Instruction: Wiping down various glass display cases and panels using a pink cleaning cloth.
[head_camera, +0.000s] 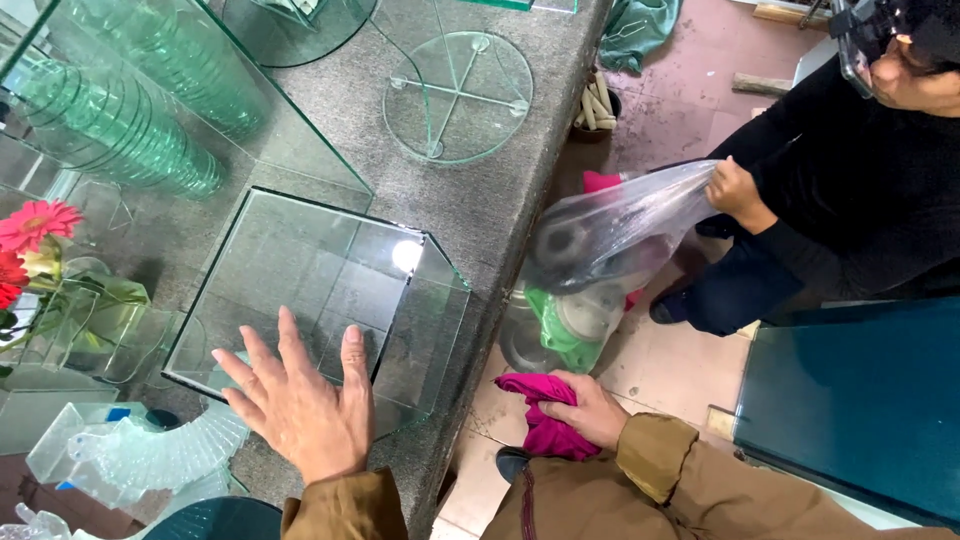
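- The fingers of the left hand (300, 405) are spreading wide apart and flat, gripping nothing, and are lying over the near edge of a glass tank (320, 290).
- The glass tank is sitting on a grey stone counter (500, 190), near its right edge, with its open side facing up and a bright spot of light showing on its far right wall.
- The fingers of the right hand (590, 410) are curling together and clamping on a magenta cloth (545, 420), which is bunching out to the left of the fist, off the counter and above the tiled floor (660, 360).
- Both wrists are showing brown sleeves (680, 480).
- Farther up the counter, a round glass stand (458, 95) is lying flat, and stacks of round glass discs (120, 125) are leaning at the left.
- At the far left, red and pink flowers (30, 240) are standing in a glass container.
- Across the floor, another person in dark clothes is crouching, and that person's hand (735, 190) is gripping a clear plastic bag (610, 225) with round items inside.
- A dark green panel (850, 400) is resting at the right.
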